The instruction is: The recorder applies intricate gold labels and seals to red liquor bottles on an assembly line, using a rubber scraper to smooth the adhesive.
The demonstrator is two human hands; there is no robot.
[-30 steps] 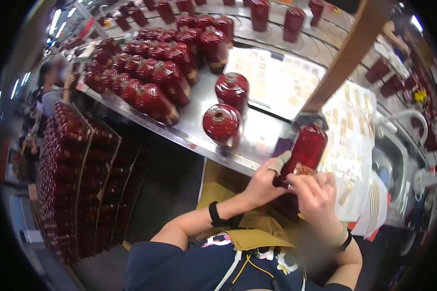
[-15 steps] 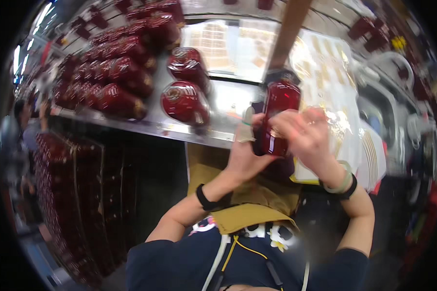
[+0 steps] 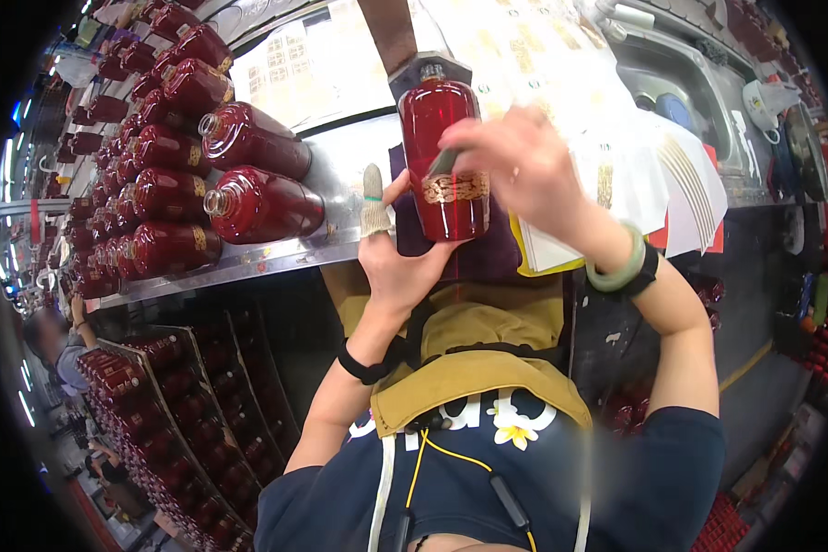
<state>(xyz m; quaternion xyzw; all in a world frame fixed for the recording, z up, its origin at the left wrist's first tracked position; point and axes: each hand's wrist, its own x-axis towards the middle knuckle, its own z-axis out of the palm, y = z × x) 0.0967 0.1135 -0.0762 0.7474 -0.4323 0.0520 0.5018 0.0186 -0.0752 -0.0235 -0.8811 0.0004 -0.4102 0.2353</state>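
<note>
The bottle [image 3: 437, 115] lies on the purple cloth [image 3: 500, 247] at the front of the surface [image 3: 339, 145], its neck against the dark holder [image 3: 460, 74] at the foot of the post [image 3: 391, 32]. The left hand [image 3: 398, 269] clamps its lower end, thumb along the base and 1 finger at the left side, while a covered finger sticks up apart. The right hand [image 3: 535, 179] is blurred over the gold band [image 3: 449, 189], with a dark piece at its tips; I cannot tell whether its fingers pinch this or wear it.

Pressing unevenly could crease or skew the band, since it wraps a curved, slick wall. If the left thumb slackens, the bottle could roll or slide toward the near edge. The hard bracelet [image 3: 618, 265] could knock the glass on a low sweep of the wrist.

The bottle is glossy deep red, with rounded shoulders and a short neck; the band is metallic openwork. The cloth looks soft and matt, the post is brown and straight-sided, and the surface is shiny metal. To the left, 2 bottles [image 3: 262, 204] with the same smooth sheen stand close together.
</note>
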